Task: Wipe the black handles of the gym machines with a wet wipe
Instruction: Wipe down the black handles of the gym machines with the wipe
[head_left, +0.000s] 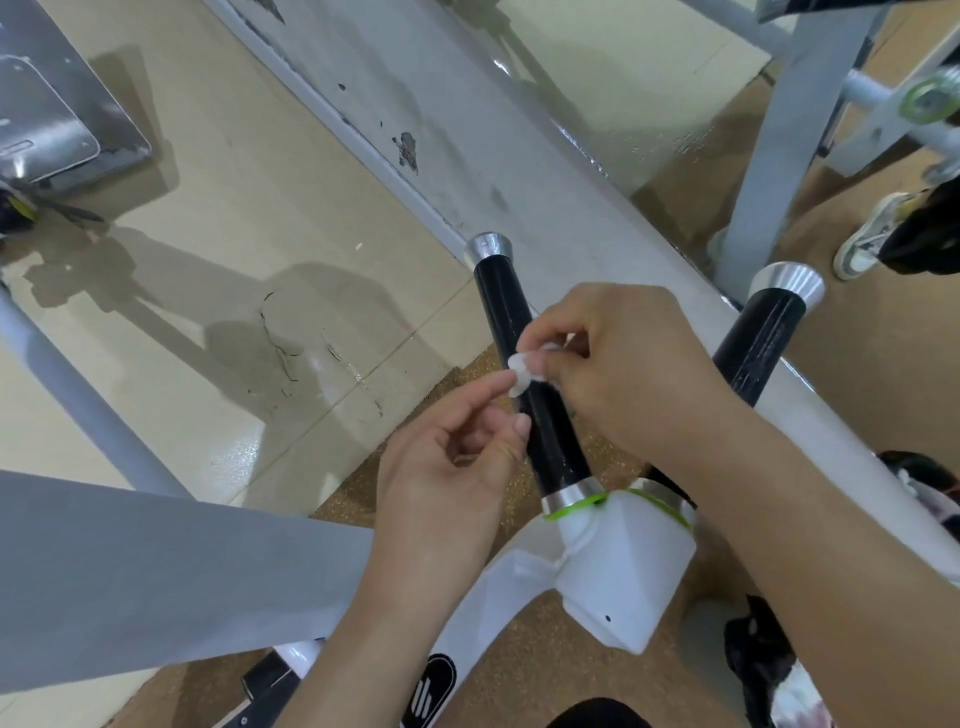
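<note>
White hub (623, 566) sitting nearest, 6 o'clock. Left hand (452, 467) curling loosely, thumb touching wet wipe (521, 370), real grasp unclear. Right hand (628, 364) pinching wipe, bunching it against black handle (501, 301) mid-length, likely readying stroke. Second handle (761, 332) standing at 2 o'clock.

Both hands — left (457, 457), right (618, 364) — pinch a wet wipe (522, 376) against the black handle (550, 441).

Bright, soft floor (218, 291) shadows, glare patches, edges warped, perhaps slightly blurred
</note>
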